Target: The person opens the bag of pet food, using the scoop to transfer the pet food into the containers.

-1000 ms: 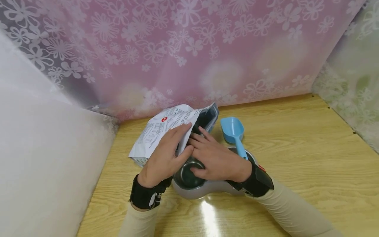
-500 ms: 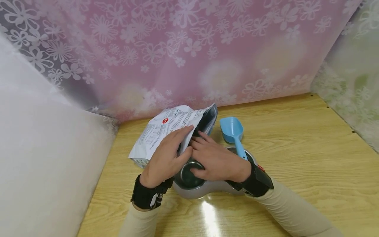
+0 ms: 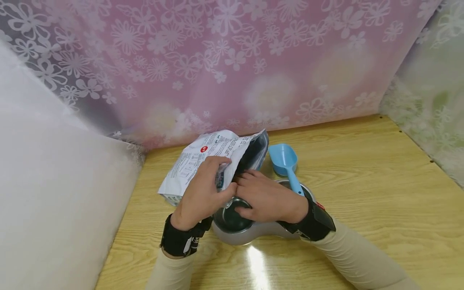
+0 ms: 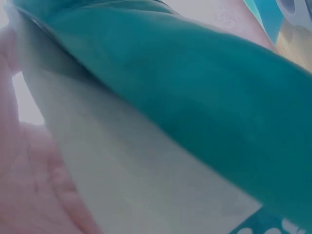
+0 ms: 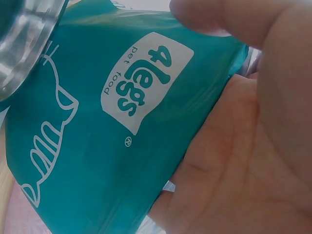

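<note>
A pet food bag (image 3: 192, 165), printed white on one side and teal (image 5: 92, 161) on the other, lies tilted with its dark mouth facing right. My left hand (image 3: 201, 197) grips the near edge of that mouth, fingers bent over the white panel. My right hand (image 3: 270, 197) holds the lower lip, with its fingers inside the mouth and its thumb outside below; the fingertips are hidden. In the right wrist view, the thumb and palm sit on either side of the teal panel. A grey double pet bowl (image 3: 235, 238) with metal dishes stands beneath both hands.
A light blue scoop (image 3: 284, 156) lies behind the bowl on the right, its handle over the right-hand dish. Pink flowered cloth (image 3: 232, 80) rises behind the wooden table (image 3: 380, 193), and a white wall (image 3: 65, 193) stands at left.
My left fingers have drawn back and bent more, buckling the bag's near edge so the mouth gapes wider. My right fingers have curled further over the lower lip. Bowl and scoop have stayed put.
</note>
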Demonstrator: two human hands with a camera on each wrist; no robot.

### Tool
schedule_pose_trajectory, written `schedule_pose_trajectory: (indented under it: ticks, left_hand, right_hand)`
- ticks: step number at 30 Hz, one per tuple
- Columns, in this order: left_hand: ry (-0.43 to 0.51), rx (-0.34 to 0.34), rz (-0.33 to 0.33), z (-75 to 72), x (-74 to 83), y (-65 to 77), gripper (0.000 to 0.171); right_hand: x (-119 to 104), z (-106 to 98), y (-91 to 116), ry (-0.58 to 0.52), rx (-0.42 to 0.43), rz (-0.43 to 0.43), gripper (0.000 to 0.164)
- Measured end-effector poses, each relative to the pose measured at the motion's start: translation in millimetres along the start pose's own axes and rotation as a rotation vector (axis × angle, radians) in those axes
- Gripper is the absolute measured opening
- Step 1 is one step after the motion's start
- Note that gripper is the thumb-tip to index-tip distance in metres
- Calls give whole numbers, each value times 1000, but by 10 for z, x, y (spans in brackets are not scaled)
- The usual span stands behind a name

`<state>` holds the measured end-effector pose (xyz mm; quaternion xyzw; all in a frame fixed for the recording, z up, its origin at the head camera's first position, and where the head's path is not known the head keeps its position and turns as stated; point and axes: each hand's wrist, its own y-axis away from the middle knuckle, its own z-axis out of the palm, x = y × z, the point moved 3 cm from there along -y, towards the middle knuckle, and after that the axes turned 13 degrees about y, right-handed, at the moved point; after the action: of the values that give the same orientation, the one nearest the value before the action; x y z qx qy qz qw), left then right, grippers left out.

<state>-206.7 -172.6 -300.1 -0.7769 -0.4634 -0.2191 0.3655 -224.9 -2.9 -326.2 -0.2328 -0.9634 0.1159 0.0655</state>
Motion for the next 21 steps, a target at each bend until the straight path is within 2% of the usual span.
schedule_pose_trajectory:
  ticks: [3,12,16,19,21]
  left_hand:
    - [0,72,-14,-22,10,10,22]
    - [25,68,11,-51,40,27,27]
    - [12,134,21,-174,10,40,27]
    - [3,193,-1,-282,-30,73,28]
    - [8,202,-16,-323,-47,83,28]
  right_hand:
    - [-8,-7,-2,0,10,-6,33]
    - [-14,-25,21,-28,-37,3,29]
    - [-16,-35,18,-79,-40,15,32]
    - [-21,-27,9,-127,-28,12,36]
    - [-22,-20,3,-145,-26,10,39]
